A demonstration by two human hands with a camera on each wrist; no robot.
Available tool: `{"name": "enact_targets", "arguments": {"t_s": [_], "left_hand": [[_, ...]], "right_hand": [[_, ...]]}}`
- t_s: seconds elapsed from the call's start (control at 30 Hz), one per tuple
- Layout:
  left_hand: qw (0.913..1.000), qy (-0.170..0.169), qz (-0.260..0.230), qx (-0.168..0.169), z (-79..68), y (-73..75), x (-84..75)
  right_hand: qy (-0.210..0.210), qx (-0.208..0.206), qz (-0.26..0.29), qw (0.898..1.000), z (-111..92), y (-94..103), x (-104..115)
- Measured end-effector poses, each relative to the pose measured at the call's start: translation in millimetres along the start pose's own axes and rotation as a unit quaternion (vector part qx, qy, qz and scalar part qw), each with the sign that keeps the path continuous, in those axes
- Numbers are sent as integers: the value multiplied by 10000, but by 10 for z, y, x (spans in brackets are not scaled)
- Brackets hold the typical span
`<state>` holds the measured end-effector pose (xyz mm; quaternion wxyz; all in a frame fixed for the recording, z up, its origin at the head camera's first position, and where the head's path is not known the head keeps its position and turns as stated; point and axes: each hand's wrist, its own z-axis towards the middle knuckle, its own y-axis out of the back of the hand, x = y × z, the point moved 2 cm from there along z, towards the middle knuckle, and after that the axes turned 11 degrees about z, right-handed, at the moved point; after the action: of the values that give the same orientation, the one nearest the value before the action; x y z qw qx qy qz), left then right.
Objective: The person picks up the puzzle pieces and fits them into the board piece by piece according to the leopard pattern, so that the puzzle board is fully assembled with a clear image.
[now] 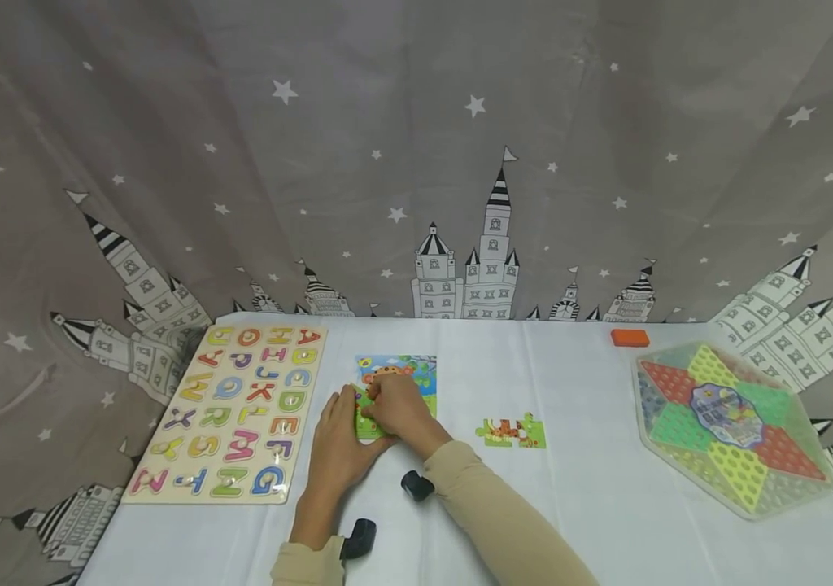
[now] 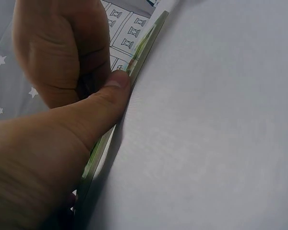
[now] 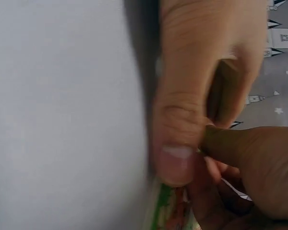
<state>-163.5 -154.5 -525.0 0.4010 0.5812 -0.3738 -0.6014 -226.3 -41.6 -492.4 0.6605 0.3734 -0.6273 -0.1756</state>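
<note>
A colourful animal jigsaw puzzle [image 1: 425,371] lies in front of me, its near left part covered by my hands. My left hand [image 1: 343,448] grips its near left corner, with the fingers along the left side and the thumb along the near edge, as the left wrist view shows. Bent over the puzzle's left part, my right hand [image 1: 398,403] pinches at a puzzle piece there between thumb and curled fingers; the fingertips are mostly hidden. In the right wrist view the right hand [image 3: 264,172] meets the left thumb. Joined puzzle pieces [image 1: 512,432] lie apart to the right.
A wooden alphabet board [image 1: 193,399] lies at the left. On the right is a hexagonal Chinese checkers board [image 1: 695,407], with a small orange block [image 1: 630,338] behind it. A grey castle-print curtain [image 1: 358,179] hangs behind the white table [image 1: 577,521].
</note>
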Motion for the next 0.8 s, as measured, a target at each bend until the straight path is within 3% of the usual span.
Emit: {"name": "enact_targets", "arguments": {"t_s": [0.13, 0.33, 0.53, 0.8], "left_hand": [[10000, 0, 3, 14, 13, -5, 6], [9998, 68, -36, 197, 23, -52, -12], [9995, 108, -74, 273, 42, -62, -39], [9994, 197, -140, 265, 29, -46, 3]], "right_hand": [[22, -20, -91, 10000, 9, -10, -21], [96, -56, 783, 9969, -91, 90, -158], [76, -291, 1549, 9875, -375, 507, -519], [-601, -839, 979, 9898, -850, 1097, -1127]]}}
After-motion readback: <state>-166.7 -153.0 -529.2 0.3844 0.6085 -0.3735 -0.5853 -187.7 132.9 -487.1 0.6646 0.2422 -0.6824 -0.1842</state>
